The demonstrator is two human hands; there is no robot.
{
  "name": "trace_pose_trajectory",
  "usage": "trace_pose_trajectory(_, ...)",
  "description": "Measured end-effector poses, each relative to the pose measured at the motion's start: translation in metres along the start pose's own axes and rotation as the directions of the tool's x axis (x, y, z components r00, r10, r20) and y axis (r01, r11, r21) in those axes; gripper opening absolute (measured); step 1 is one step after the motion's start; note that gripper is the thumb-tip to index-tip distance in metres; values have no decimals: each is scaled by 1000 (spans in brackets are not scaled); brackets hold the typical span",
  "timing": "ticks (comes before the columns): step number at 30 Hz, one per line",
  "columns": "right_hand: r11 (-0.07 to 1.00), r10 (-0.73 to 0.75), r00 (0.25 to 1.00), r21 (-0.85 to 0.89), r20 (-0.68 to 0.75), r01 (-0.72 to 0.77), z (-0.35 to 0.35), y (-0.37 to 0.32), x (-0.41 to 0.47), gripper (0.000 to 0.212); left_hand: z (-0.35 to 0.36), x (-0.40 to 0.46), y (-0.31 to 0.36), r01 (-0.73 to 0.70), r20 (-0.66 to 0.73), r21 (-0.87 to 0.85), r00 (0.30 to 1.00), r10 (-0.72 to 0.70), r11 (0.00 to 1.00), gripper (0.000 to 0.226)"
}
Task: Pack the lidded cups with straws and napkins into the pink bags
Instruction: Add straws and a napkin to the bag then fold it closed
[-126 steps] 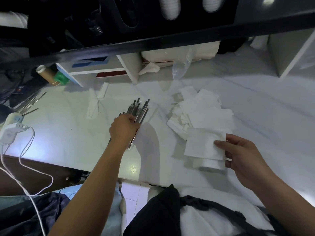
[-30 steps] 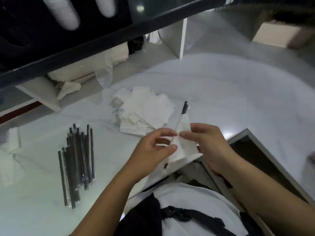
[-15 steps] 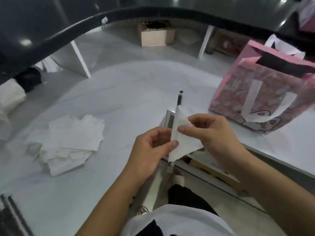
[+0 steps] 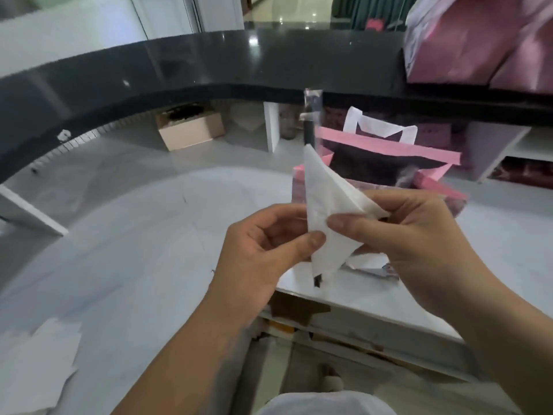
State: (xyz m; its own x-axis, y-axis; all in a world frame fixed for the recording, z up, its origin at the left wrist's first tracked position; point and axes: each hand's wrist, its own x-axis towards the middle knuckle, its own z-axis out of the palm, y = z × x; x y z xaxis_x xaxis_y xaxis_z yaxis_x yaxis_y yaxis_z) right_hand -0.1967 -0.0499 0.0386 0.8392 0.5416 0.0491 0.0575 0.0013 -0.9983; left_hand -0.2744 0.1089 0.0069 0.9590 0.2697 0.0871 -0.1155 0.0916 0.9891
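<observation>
A white napkin point(image 4: 324, 214) is folded around a wrapped black straw point(image 4: 312, 115) whose top sticks up above it. My left hand point(image 4: 263, 250) pinches the napkin's left edge and my right hand point(image 4: 416, 235) pinches its right corner, holding the bundle in front of me. Just behind it an open pink bag point(image 4: 389, 148) with white handles stands on the white counter point(image 4: 493, 235). No cup shows in view; the bag's inside is dark.
A black raised ledge point(image 4: 209, 67) curves across the top, with more pink bags point(image 4: 478, 40) on it at the right. Loose napkins point(image 4: 39, 363) lie at the lower left. A cardboard box point(image 4: 191, 130) sits under the ledge. A gap to the floor opens below my hands.
My view has swung right from the straws and napkin pile to the pink bag. Both hands have kept hold of the napkin and straw, and the bag now stands directly behind them.
</observation>
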Motion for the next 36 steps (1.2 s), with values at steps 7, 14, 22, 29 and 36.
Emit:
trace_pose_trajectory(7,975,-182,960,85,-212,204,-96,-19,61,15,12,79,0,-221,-27,384,968,250,896,24)
trace_pose_trajectory(14,976,-207,931,1,-300,217,-134,-14,94,12,13,157,12,-247,246,830,967,70,499,28)
trace_pose_trajectory(22,928,-194,975,-343,-106,147,-130,-8,95,23,-2,201,12,-438,530,843,776,-342,314,95)
trace_pose_trajectory(29,638,4,989,-761,151,114,-95,-10,93,17,-20,198,-3,-488,638,752,707,-305,443,139)
trace_pose_trajectory(36,-58,395,918,-996,39,67,-52,3,112,10,-32,201,-6,-412,656,712,679,-331,568,136)
